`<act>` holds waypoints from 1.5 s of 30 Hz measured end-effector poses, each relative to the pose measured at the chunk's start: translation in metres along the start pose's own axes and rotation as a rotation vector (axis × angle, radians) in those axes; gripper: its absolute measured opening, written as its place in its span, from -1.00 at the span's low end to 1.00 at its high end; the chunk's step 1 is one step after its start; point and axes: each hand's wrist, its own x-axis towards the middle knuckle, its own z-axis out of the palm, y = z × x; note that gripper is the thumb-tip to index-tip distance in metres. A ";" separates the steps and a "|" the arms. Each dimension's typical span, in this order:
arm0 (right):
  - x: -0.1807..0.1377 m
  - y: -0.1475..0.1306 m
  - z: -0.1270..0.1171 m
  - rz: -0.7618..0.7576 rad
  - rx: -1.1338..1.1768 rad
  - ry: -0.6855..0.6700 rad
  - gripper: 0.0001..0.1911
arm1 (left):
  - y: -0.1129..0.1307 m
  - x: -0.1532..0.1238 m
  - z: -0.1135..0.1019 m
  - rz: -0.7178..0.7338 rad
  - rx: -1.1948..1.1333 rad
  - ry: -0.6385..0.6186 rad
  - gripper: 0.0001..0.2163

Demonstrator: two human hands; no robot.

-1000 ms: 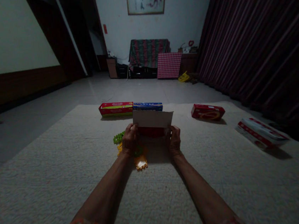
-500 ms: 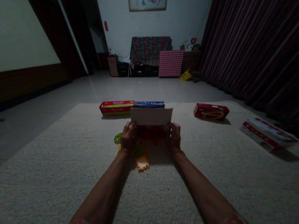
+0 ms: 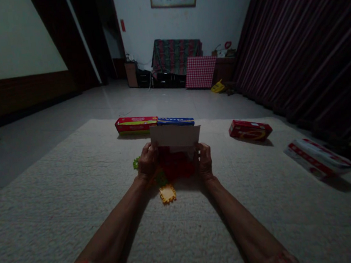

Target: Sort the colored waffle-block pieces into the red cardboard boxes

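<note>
In the middle of the head view, a pale cardboard panel (image 3: 175, 135) stands tilted up, with dark red material (image 3: 177, 167) below it. Whether the two form one carton I cannot tell in this dim light. My left hand (image 3: 147, 161) is closed on the panel's left side, and my right hand (image 3: 204, 160) grips the right side. Under and beside my left hand lie toothed plastic toy pieces: a light green one (image 3: 136, 163), a darker green one (image 3: 160, 178) and a yellow-orange square one (image 3: 168, 194). Part of these pieces is hidden by the hand.
Behind the panel, a red-and-green box (image 3: 136, 125) and a blue box (image 3: 176, 121) lie end to end. To the right rest a dark red box (image 3: 250, 130) and a white-and-red box (image 3: 319, 157). All are on a pale quilted mat (image 3: 75, 192).
The panel has shifted slightly left, still between both hands. More of the red material and the yellow-orange piece shows. The view has tipped slightly downward.
</note>
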 end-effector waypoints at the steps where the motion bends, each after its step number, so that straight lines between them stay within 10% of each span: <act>1: 0.000 -0.003 -0.002 -0.011 -0.001 -0.007 -0.66 | 0.000 -0.001 -0.003 0.005 0.009 0.007 -0.71; 35: 0.032 0.011 0.022 -0.002 -0.029 -0.007 -0.67 | -0.021 0.029 0.020 0.037 0.032 -0.020 -0.68; 45: 0.049 0.020 -0.031 0.161 -0.100 -0.105 -0.47 | 0.030 0.055 0.024 0.039 0.033 -0.235 -0.58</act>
